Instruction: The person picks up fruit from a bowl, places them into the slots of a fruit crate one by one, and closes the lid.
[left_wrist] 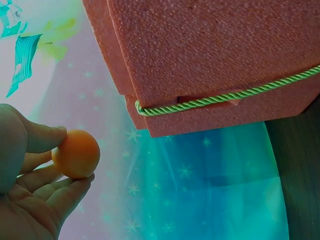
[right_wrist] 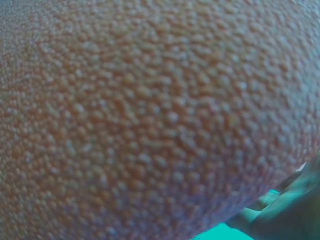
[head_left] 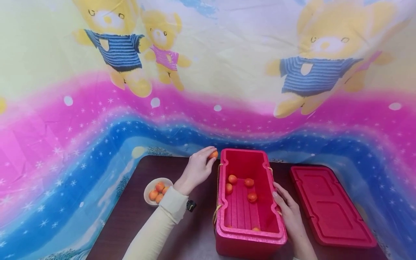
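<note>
With thumb and fingertips my left hand (head_left: 197,169) pinches a small round orange fruit (left_wrist: 76,154), held beside the far left corner of a red foam box (head_left: 250,236). The box stands uncovered, a twisted cord (left_wrist: 220,98) running along its side. Several like fruits (head_left: 252,196) lie scattered on its ribbed floor, some partly hidden by the near wall. My right hand (head_left: 290,213) rests against the box's right outer side, fingers fairly straight. In the right wrist view, the grainy foam wall (right_wrist: 150,110) fills most of the picture, with fingers (right_wrist: 280,210) at the lower right.
Left of the box, a white bowl (head_left: 147,190) holds several more of the fruits, partly behind my left sleeve (head_left: 172,206). The red lid (head_left: 331,206) lies flat to the right. All stand on a dark wooden table (head_left: 130,220), before a bear-patterned cloth (head_left: 201,83).
</note>
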Demonstrator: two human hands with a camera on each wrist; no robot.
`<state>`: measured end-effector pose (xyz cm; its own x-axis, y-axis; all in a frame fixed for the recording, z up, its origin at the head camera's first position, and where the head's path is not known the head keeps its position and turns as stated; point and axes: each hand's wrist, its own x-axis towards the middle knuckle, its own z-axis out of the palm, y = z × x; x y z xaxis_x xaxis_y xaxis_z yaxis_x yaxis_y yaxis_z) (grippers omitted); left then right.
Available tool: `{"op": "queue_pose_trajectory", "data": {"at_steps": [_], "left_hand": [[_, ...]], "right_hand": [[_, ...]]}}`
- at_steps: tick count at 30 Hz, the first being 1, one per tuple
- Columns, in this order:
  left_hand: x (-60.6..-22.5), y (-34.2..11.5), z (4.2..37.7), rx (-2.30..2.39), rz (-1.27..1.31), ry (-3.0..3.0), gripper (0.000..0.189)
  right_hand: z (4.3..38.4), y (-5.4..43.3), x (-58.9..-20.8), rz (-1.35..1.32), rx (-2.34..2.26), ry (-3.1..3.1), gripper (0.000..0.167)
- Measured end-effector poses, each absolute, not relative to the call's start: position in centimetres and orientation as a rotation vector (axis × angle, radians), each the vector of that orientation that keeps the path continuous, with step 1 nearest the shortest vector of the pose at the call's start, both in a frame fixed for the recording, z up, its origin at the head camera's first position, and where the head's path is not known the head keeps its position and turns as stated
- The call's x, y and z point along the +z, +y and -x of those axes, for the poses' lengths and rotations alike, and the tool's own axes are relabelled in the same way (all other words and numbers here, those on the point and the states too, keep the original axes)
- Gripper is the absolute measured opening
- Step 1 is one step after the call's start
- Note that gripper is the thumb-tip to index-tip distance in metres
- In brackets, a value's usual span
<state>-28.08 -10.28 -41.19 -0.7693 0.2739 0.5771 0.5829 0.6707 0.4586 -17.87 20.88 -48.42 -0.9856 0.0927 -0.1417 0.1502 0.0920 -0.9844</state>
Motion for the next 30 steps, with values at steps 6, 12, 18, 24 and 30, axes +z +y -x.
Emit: {"op": "queue_pose_trajectory", "data": {"at_steps": [6,12,18,24,30], "left_hand": [[-40.4,-9.4,28.1,-0.862,0.697,-2.423,0.038],[-39.9,-8.5,28.0,-0.868,0.722,-2.416,0.039],[-39.7,-7.9,28.2,-0.877,0.742,-2.434,0.04],[-39.3,-7.3,28.4,-0.85,0.771,-2.452,0.04],[-38.7,-6.4,28.3,-0.783,0.833,-2.468,0.039]], "right_hand": [[17.9,20.9,-48.4,-0.271,-2.058,2.283,0.06],[17.8,20.9,-48.4,-0.281,-2.059,2.285,0.06],[17.8,20.9,-48.4,-0.288,-2.055,2.277,0.061],[17.8,20.9,-48.4,-0.28,-2.052,2.293,0.062],[17.8,20.8,-48.3,-0.297,-2.05,2.284,0.064]]}}
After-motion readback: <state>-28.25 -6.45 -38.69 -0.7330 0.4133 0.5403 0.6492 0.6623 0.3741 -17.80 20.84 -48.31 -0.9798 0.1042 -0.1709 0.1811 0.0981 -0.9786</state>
